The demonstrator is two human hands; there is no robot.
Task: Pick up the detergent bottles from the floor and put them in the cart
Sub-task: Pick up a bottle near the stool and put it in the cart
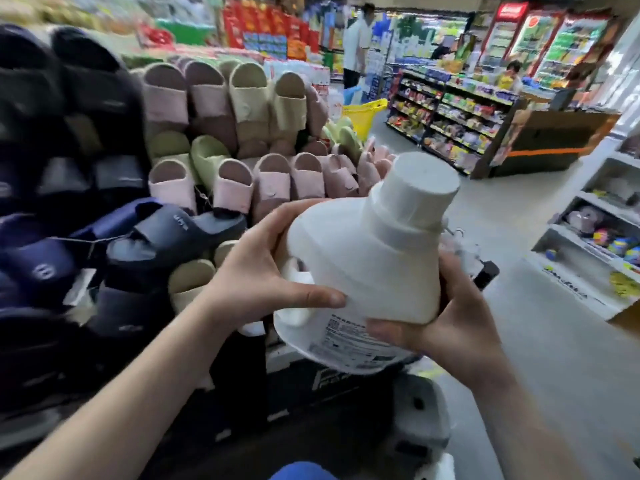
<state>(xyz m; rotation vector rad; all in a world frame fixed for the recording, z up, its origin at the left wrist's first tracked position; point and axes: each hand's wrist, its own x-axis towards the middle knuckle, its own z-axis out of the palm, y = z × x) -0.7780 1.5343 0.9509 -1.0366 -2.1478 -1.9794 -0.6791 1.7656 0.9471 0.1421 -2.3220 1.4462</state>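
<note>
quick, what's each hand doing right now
Left hand: holding the white detergent bottle, fingers curled round its side.
Right hand: holding the same bottle from below on the other side.

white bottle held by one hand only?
No: the left hand and the right hand both grip the detergent bottle, one on each side.

Even, bright indoor light. The bottle (363, 271) is fairly sharp; slippers (86, 98) left of it are dim and smeared; frame edges bow.
</note>
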